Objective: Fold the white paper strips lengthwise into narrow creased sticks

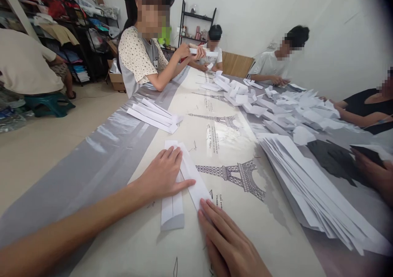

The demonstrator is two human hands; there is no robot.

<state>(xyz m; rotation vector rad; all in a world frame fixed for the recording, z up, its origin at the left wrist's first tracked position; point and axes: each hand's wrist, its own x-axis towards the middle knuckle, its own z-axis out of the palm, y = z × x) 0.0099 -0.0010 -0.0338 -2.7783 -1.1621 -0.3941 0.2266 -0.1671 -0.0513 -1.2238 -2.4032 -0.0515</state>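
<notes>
A folded white paper strip (193, 178) slants across the table in front of me. My left hand (164, 171) lies over its upper end with fingers stretched out and the thumb spread across the strip. Under that same hand is a second folded strip (172, 211), running straight toward me, its near end folded over in a flap. At the lower end of the slanted strip, my right hand (229, 234) rests with extended fingers side by side on the paper. Its thumb is hidden.
Several flat strips (155, 116) lie ahead at left. To the right are a thick stack of white paper (316, 191) and a heap of folded pieces (294, 105). A person (147, 55) holds a strip beyond the left side; others sit around the cloth-covered table (123, 236).
</notes>
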